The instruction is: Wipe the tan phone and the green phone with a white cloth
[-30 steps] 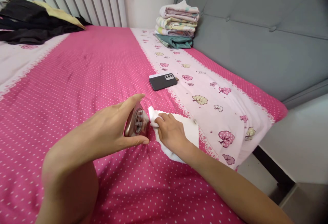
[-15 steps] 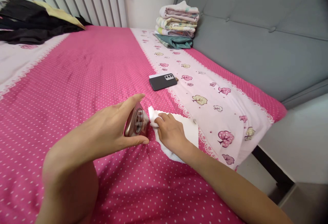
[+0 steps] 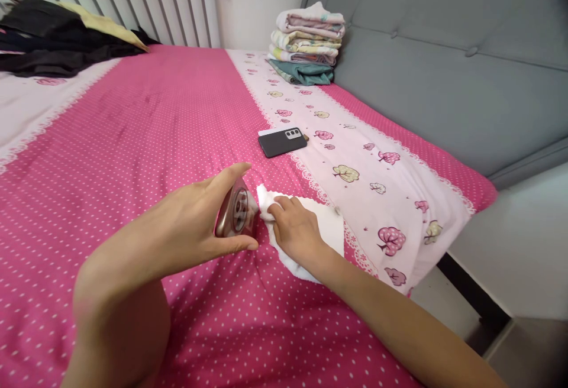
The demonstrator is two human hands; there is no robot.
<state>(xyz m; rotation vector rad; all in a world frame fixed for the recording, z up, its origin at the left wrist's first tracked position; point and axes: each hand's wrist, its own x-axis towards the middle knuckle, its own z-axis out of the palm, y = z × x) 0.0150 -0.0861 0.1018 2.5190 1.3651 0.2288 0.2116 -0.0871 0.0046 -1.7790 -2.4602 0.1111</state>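
Observation:
My left hand (image 3: 206,213) grips a pinkish-gold phone (image 3: 231,216) by its edges, the phone tilted up with its round camera ring toward the right. My right hand (image 3: 295,225) is closed on a bunched corner of a white cloth (image 3: 332,225), just right of the phone. The rest of the cloth spreads over the bed under that hand and wrist. A narrow gap shows between the cloth's corner and the phone. Part of the phone is hidden behind my left hand.
Beyond my hands, a dark phone (image 3: 281,141) lies on the pink dotted bedsheet (image 3: 177,98), a pale flat thing partly under it. Folded fabrics (image 3: 308,42) are stacked by the grey headboard (image 3: 426,39). Dark clothes (image 3: 48,36) lie at the far left, near a white radiator (image 3: 164,3).

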